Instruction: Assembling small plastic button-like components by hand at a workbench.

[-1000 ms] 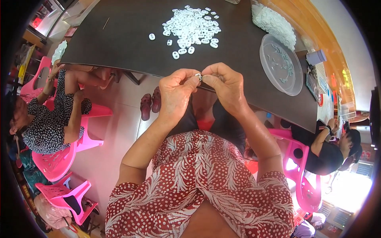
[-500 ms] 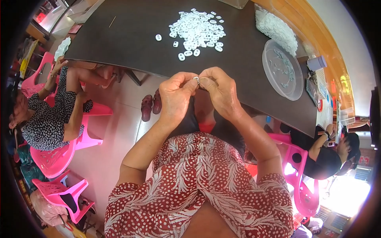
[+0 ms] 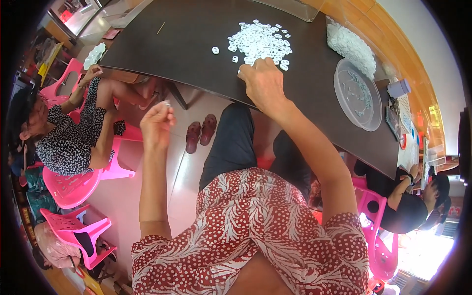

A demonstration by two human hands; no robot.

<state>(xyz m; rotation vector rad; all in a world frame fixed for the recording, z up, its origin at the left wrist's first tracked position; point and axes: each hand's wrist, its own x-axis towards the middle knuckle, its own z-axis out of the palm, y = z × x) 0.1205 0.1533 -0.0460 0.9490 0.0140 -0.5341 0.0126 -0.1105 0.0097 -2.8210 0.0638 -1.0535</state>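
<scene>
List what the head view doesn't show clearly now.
Head view: small pale thing in the left hand, too small to identify.
Head view: whether the right hand grips white pieces; its back hides this.
Head view: angular clear container, cut off by the top edge.

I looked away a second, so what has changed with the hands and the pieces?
The hands have parted. The left hand swung left, away from the table, a small pale piece at its fingertips; whether it's the earlier one is unclear. The right hand moved forward to the near edge of the white pile; grip unclear. The clear dish and thin stick stayed put.
</scene>
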